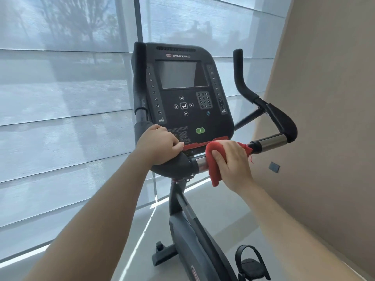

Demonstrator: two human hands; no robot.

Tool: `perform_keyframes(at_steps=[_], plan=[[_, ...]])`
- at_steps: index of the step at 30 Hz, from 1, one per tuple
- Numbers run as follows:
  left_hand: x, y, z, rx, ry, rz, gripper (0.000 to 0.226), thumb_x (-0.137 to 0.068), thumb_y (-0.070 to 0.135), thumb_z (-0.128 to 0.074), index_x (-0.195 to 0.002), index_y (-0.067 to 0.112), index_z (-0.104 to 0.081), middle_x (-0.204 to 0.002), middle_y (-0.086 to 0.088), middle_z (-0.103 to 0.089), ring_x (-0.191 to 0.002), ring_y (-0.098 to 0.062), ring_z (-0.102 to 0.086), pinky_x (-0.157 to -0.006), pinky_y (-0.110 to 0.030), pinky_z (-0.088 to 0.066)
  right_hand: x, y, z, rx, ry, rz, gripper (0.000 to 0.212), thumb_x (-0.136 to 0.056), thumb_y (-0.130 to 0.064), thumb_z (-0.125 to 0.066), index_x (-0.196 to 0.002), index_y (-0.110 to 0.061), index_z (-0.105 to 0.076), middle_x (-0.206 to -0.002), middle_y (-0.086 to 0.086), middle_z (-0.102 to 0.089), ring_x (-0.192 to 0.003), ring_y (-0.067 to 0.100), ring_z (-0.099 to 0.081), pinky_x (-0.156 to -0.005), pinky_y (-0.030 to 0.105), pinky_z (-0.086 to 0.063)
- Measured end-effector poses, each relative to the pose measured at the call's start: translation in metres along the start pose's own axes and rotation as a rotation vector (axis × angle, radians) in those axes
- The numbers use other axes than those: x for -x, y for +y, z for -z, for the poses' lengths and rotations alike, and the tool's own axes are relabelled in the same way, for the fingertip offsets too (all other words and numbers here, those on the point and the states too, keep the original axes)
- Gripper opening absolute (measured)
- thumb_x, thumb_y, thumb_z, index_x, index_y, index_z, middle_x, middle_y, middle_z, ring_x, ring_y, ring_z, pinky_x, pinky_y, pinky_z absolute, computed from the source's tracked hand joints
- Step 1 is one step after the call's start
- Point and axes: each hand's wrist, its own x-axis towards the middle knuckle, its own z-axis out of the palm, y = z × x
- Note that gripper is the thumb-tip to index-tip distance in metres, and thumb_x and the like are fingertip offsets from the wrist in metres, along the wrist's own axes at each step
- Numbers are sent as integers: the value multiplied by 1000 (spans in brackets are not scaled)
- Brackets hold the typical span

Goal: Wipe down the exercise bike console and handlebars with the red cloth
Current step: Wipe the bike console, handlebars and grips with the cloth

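Note:
The black exercise bike console (181, 94) with a dark screen and keypad stands in front of me. My left hand (160, 144) grips the padded left handlebar (176, 165) just below the console. My right hand (231, 161) presses the red cloth (213, 157) around the middle of the cross bar, between two chrome sections (272, 141). The cloth hangs down below the bar and a frayed corner sticks out to the right. The right handlebar (282, 120) curves up and away, untouched.
A beige wall (324, 118) runs close along the right side. Windows with translucent blinds (60, 98) fill the left and back. Below are the bike frame (194, 230), a strapped pedal (250, 262) and pale floor.

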Motion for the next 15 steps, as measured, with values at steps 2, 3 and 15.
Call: perform_keyframes(at_steps=[2, 3, 15], plan=[[1, 1, 0, -2, -3, 2, 49, -94, 39, -34, -61, 18, -63, -71, 3, -66, -83, -15, -53, -96, -27, -31, 7, -2, 0, -25, -22, 39, 35, -92, -46, -40, -117, -25, -51, -115, -9, -54, -109, 10, -45, -101, 36, -37], [1, 1, 0, -4, -7, 2, 48, -94, 39, -34, -62, 18, -63, -71, 3, -66, -84, -15, -53, -96, -28, -31, 11, -1, 2, -58, -39, 69, 35, -91, -46, -43, -119, -26, -51, -118, -11, -53, -112, 9, -44, -102, 34, -36], [-4, -4, -6, -18, 13, 2, 55, -83, 48, -20, -63, 23, -65, -73, 8, -68, -83, -11, -53, -93, -26, -30, 18, -6, 12, -181, -221, 233, 52, -81, -25, -70, -129, -29, -51, -132, -11, -48, -125, 5, -39, -106, 23, -34]])
